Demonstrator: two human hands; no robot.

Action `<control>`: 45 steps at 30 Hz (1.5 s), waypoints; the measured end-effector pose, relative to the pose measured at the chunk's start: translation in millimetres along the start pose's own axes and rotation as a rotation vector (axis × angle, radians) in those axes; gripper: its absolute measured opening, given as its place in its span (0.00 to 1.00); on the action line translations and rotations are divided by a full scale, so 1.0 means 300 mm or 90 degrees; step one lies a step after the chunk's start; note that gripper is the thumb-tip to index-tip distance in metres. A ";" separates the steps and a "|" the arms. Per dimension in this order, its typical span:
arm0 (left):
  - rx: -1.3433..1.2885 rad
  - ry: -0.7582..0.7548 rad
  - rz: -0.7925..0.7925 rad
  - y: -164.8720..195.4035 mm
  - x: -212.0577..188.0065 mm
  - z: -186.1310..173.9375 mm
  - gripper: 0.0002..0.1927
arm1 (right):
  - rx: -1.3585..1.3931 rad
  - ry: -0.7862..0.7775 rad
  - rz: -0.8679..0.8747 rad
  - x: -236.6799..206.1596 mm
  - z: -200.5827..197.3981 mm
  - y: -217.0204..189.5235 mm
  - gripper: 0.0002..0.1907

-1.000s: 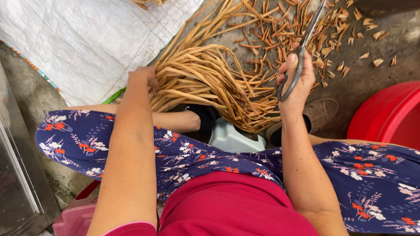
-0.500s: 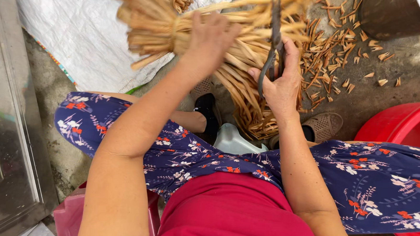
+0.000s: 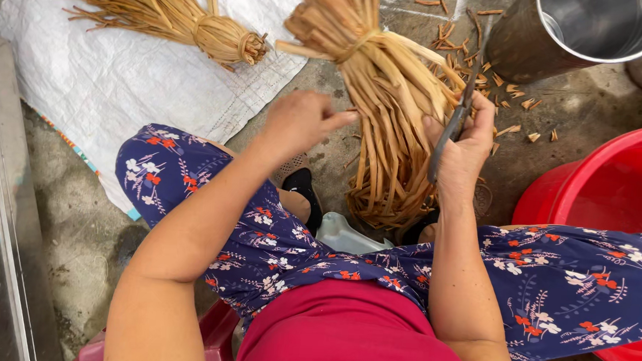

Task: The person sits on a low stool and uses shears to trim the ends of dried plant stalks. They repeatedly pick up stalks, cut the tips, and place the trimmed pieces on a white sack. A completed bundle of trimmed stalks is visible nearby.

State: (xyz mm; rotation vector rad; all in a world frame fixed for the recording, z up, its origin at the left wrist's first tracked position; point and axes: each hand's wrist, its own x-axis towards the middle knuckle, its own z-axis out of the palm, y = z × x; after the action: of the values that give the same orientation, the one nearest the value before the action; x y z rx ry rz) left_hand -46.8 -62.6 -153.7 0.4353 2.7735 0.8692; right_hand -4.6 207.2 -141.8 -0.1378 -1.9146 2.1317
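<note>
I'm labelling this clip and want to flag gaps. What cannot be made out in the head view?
- Scissors: handles hidden inside the right hand.
- Lower ends of the tied reed bundle: hidden behind the knees.
- Metal pot and red basin: cut off by the frame edges; contents not visible.
- Left hand: fingers touch the strips, grip unclear.
- Second bundle: top cut off.

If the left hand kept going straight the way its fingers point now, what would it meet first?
The left hand points right, fingertips already at the tied bundle of tan strips. It would press into those strips first, though depth is hard to judge from above.
</note>
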 end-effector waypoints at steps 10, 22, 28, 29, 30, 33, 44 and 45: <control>-0.850 0.000 -0.146 0.035 0.342 0.254 0.66 | -0.132 -0.140 -0.093 -0.209 0.008 -0.118 0.31; -0.600 0.194 0.356 0.396 0.327 -0.245 0.49 | 0.063 0.072 -0.193 -0.176 -0.171 -0.450 0.36; -0.769 -0.149 0.453 0.485 0.243 -0.341 0.44 | -0.127 0.011 -0.256 -0.057 -0.144 -0.578 0.51; -0.817 -0.196 0.460 0.498 0.241 -0.340 0.43 | -0.199 -0.023 -0.288 -0.025 -0.124 -0.579 0.57; -0.861 -0.241 0.470 0.509 0.245 -0.340 0.42 | -0.147 -0.085 -0.273 0.007 -0.096 -0.570 0.57; -0.878 -0.202 0.388 0.527 0.267 -0.342 0.45 | 0.081 -0.217 -0.148 0.080 -0.036 -0.520 0.46; -0.567 0.017 0.348 0.451 0.349 -0.225 0.74 | 0.035 0.012 -0.138 0.202 0.021 -0.430 0.22; -0.609 0.050 0.359 0.444 0.365 -0.214 0.72 | 0.015 -0.013 -0.142 0.191 0.033 -0.435 0.21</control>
State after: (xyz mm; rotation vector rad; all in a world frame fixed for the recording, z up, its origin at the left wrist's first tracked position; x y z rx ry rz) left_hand -138.0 45.1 -35.6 0.9785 1.9246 2.1731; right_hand -44.0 224.3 -5.4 0.0992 -1.8201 2.0143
